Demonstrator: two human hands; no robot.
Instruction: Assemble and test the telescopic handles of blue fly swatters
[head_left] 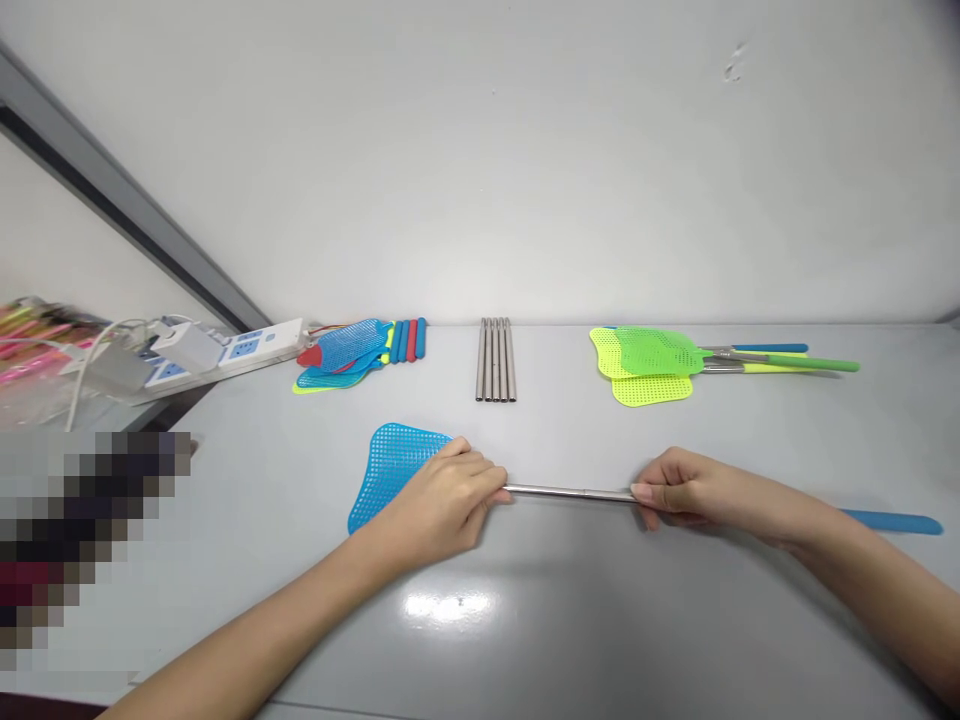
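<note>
A blue fly swatter (394,462) with a perforated head lies across the front of the grey table, in both of my hands. My left hand (454,495) is closed around its neck, just right of the head, and hides that part. Farther right, my right hand (679,488) pinches the thin metal telescopic rod (566,491) between thumb and fingers. Bare rod shows between the two hands. Beyond my right forearm the swatter's blue handle (892,521) sticks out; the stretch under the wrist is hidden.
Several metal tubes (496,362) lie side by side at the back. To their left are loose swatter heads (352,350) and coloured handles (411,340). Whole green and yellow swatters (660,355) lie back right. A power strip (247,350) with plugs and cables stands at the left.
</note>
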